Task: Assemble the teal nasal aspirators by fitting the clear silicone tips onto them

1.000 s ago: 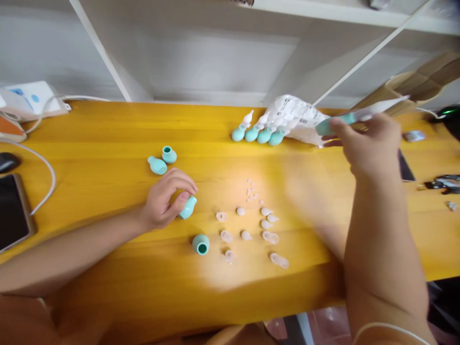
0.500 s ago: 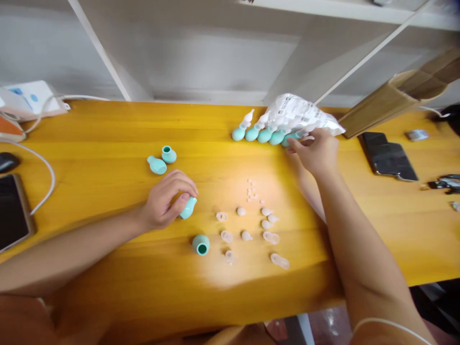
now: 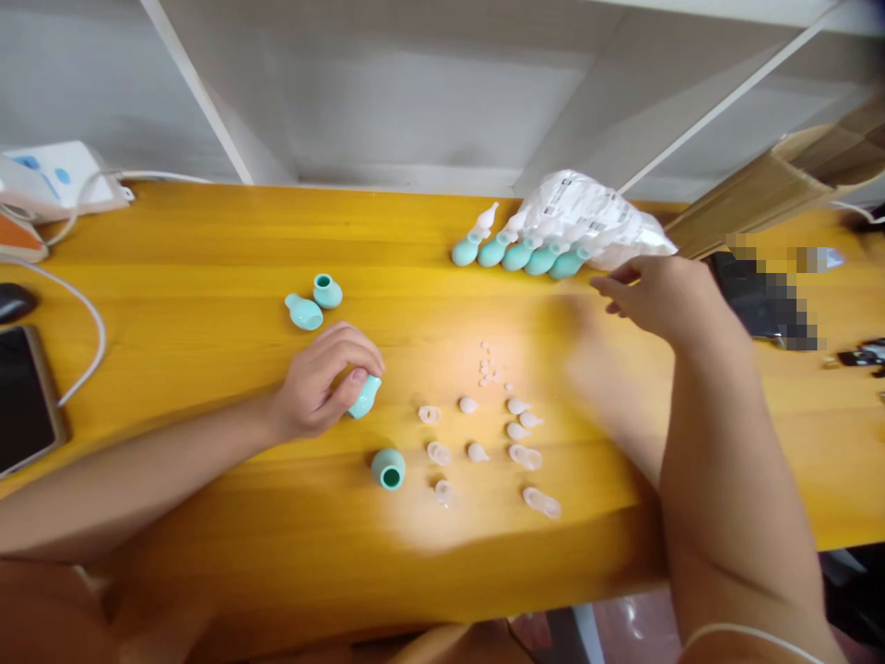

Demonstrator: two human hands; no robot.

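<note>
Under the left hand point(image 3: 319, 385), a teal bulb point(image 3: 364, 397).

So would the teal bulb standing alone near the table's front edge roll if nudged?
The teal bulb looks round-bodied, so it would probably tip and roll. It appears hollow, with an open mouth, so likely light. It stands free, apart from the left hand.

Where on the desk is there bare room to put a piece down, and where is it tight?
Bare wood on the table lies between the white cable and the two loose teal bulbs, and along the near edge below the clear tips. It is crowded around those tips, and by the teal row at the bag, near the right hand.
</note>
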